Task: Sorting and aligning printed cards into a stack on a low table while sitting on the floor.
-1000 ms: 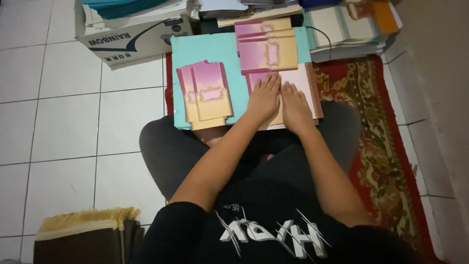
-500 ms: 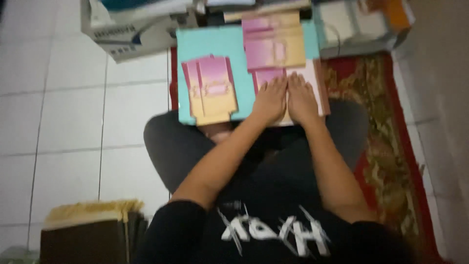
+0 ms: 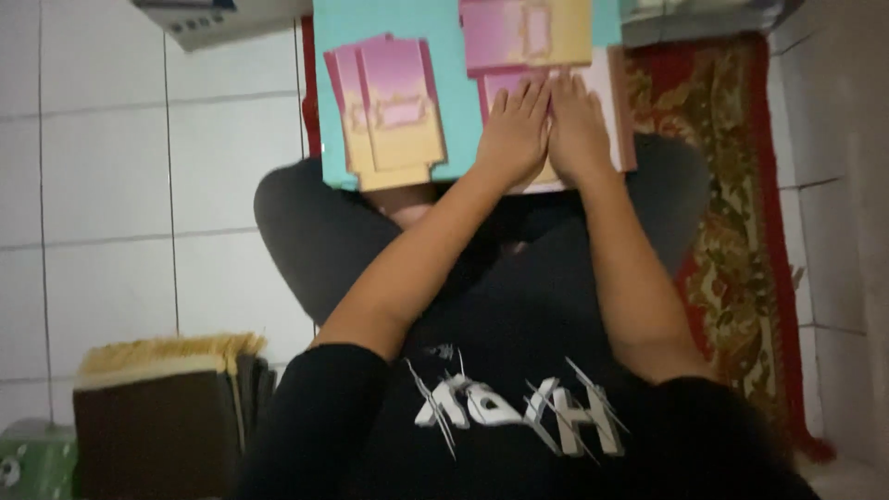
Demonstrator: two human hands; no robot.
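Note:
I sit cross-legged on the floor with a turquoise board across my knees. My left hand and my right hand lie flat side by side, fingers together, pressing on a pink and cream card at the board's near right. A fanned stack of pink and gold cards lies on the board to the left of my hands. Another pink and gold card lies beyond my fingertips. Neither hand grips anything.
A red patterned rug lies under me on the right. White floor tiles spread to the left. A dark box with a yellow fringed top stands at the lower left. A cardboard box sits at the top left.
The view has drifted, so the board and hands sit higher in frame and the items beyond it are cut off. Both hands stay pressed flat on the card.

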